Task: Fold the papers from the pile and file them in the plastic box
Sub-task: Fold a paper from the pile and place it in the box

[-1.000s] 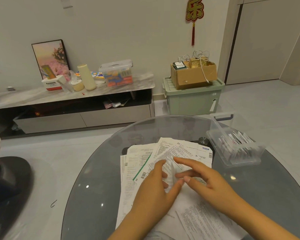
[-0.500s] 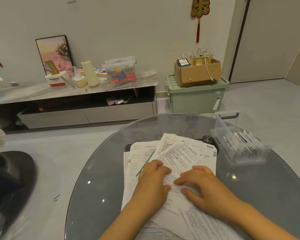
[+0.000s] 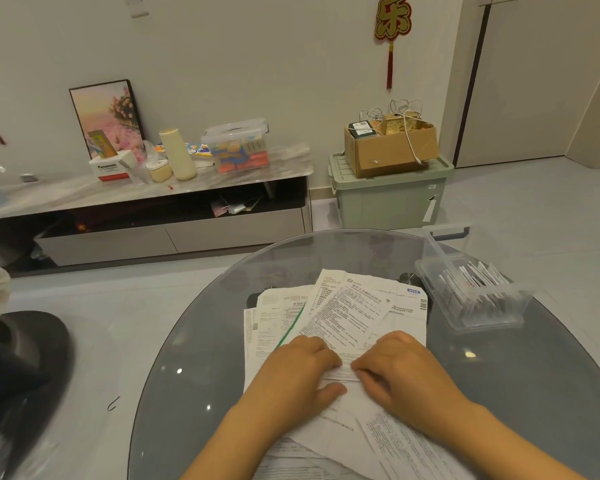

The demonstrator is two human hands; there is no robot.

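Glass table (image 3: 194,358): left hand (image 3: 300,370), right hand (image 3: 400,370) curled, apparently pinching folded paper (image 3: 343,370) atop pile (image 3: 354,306).

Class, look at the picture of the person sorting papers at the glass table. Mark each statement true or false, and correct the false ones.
1. Both hands, left hand and right hand, press on a folded paper on top of the paper pile. True.
2. The clear plastic box on the glass table is empty. False: folded papers already stand in it.
3. The plastic box sits to the right of the pile. True.
4. The cardboard box stands on the floor. False: it rests on the green storage bin.
5. The right hand holds a pen. False: no pen is visible.
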